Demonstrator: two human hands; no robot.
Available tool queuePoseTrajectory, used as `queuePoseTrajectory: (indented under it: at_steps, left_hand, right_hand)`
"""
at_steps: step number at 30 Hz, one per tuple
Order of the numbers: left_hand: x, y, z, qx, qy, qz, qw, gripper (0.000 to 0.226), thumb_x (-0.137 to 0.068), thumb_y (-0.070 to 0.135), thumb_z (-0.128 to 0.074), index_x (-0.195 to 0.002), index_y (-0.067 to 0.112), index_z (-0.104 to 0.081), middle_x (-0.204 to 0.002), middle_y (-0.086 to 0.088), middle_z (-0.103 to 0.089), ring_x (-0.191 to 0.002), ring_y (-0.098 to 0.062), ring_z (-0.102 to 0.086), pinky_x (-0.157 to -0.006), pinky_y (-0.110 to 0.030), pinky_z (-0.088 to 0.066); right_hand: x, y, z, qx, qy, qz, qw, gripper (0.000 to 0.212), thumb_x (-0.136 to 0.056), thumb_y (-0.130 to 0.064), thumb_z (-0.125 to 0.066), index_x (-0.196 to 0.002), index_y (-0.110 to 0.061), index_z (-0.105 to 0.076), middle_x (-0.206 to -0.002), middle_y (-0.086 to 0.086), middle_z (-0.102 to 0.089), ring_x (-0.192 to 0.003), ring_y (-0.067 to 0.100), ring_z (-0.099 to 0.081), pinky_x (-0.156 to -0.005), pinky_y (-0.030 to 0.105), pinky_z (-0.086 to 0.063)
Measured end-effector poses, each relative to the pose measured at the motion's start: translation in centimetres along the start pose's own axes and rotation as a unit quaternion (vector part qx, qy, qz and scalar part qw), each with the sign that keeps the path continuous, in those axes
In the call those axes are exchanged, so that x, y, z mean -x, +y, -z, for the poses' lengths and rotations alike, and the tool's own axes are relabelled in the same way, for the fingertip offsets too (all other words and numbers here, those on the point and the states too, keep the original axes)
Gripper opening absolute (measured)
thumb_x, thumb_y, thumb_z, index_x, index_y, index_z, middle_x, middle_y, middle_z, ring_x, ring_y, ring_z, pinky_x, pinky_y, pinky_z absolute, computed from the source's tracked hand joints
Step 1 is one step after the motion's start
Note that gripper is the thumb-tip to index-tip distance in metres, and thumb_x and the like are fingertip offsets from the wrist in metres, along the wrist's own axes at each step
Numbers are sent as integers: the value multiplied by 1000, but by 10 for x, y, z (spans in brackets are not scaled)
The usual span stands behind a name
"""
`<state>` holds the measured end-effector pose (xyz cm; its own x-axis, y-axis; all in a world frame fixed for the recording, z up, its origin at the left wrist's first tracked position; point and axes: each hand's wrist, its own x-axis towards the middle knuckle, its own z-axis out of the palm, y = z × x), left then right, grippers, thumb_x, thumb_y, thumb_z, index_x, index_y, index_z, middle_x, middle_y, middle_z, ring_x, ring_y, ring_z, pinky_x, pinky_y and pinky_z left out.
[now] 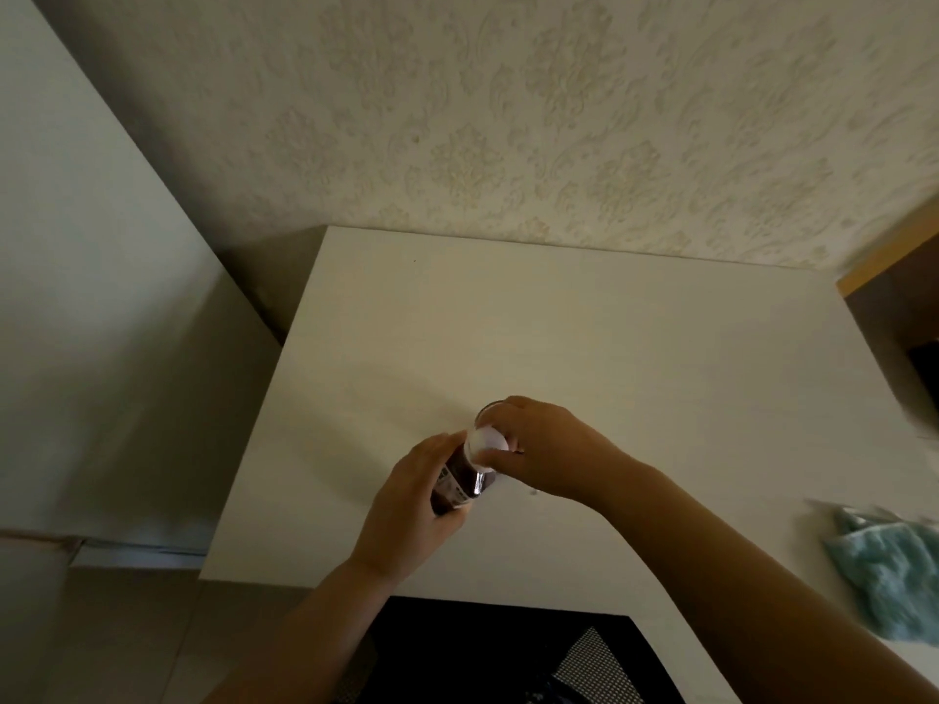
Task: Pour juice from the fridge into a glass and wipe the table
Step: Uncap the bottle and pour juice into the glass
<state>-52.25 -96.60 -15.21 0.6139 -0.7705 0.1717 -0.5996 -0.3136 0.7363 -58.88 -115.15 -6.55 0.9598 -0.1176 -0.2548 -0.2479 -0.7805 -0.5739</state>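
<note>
Over the white table [584,337] my left hand [406,510] grips a small dark juice bottle [460,480] with a label, tilted toward the right. My right hand [549,449] closes its fingers on the bottle's white cap [487,442]. Just behind my right hand the rim of a clear glass [489,408] shows; most of the glass is hidden by the hand.
A light blue cloth [884,566] lies at the table's right edge. A patterned wall runs behind the table, and a pale surface stands to the left. A dark chair [508,652] sits at the table's near edge.
</note>
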Motion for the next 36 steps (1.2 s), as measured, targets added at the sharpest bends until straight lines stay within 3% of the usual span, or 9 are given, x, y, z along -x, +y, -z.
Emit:
queuePoseTrajectory:
  at_steps: [4, 7, 11, 16, 23, 26, 29, 33, 36]
  left_hand:
    - [-3, 3, 0, -13, -7, -8, 1000, 76, -71, 22, -77, -137, 28, -38, -132, 3, -52, -115, -12, -54, -85, -28, -54]
    - [-6, 5, 3, 5, -4, 11, 1000, 75, -73, 25, -76, -137, 27, -39, -132, 7, -50, -114, -7, -53, -86, -25, -53]
    - [-8, 1, 6, 4, -10, 7, 1000, 75, -73, 22, -78, -138, 21, -41, -130, 4, -52, -114, -10, -54, -86, -30, -54]
    - [-3, 1, 3, -18, -16, -9, 1000, 78, -71, 20, -78, -140, 23, -39, -132, 0, -52, -114, -15, -55, -83, -28, -55]
    - [0, 7, 6, 29, -29, 21, 999, 73, -73, 26, -73, -137, 32, -38, -128, 10, -51, -109, -4, -55, -81, -12, -48]
    - [4, 11, 0, -30, -10, 15, 999, 72, -71, 27, -76, -133, 30, -40, -125, 9, -55, -104, -7, -57, -75, -16, -52]
    - [10, 12, -5, -81, -19, 1, 997, 79, -65, 22, -80, -133, 29, -39, -123, 4, -59, -101, -14, -61, -70, -20, -54]
    - [7, 8, 4, 9, -26, 54, 998, 70, -69, 33, -75, -130, 32, -42, -121, 13, -54, -101, -4, -58, -74, -16, -51]
    - [5, 6, 9, 42, -46, 54, 997, 68, -71, 35, -73, -131, 39, -40, -119, 21, -50, -103, -1, -57, -76, -16, -52]
  right_hand:
    - [-5, -8, -14, 94, 41, -81, 991, 39, -92, -53, -32, -104, -23, -52, -92, -2, -62, -83, 20, -60, -66, 32, -47]
    - [1, -3, -19, 135, 69, -14, 988, 47, -93, -56, -22, -121, -27, -45, -115, -2, -56, -100, 17, -54, -75, 31, -48]
    - [7, 4, -16, 126, 38, 88, 987, 42, -97, -38, -32, -139, -32, -30, -133, 0, -44, -117, 17, -45, -89, 31, -47]
    - [1, 3, -16, 140, 75, 31, 987, 39, -97, -44, -27, -124, -26, -46, -115, -1, -61, -99, 20, -59, -75, 34, -50]
    - [-3, -5, -19, 156, 82, 112, 978, 32, -96, -35, -27, -116, -16, -44, -99, 5, -62, -87, 23, -58, -66, 34, -48]
    - [-9, -11, -34, 180, 91, 0, 980, 19, -95, -29, -36, -106, -14, -41, -87, 6, -63, -70, 24, -59, -54, 32, -44]
    - [-15, -16, -43, 180, 18, -173, 968, 20, -93, -21, -42, -109, -10, -43, -83, 8, -51, -76, 32, -64, -51, 34, -39]
    - [-10, -18, -35, 206, 46, -10, 977, 25, -97, -35, -32, -105, -14, -44, -95, 5, -53, -78, 27, -61, -52, 34, -38]
    - [-2, -18, -19, 180, 53, 72, 980, 35, -95, -42, -22, -103, -16, -43, -87, 5, -61, -76, 25, -58, -57, 32, -42]
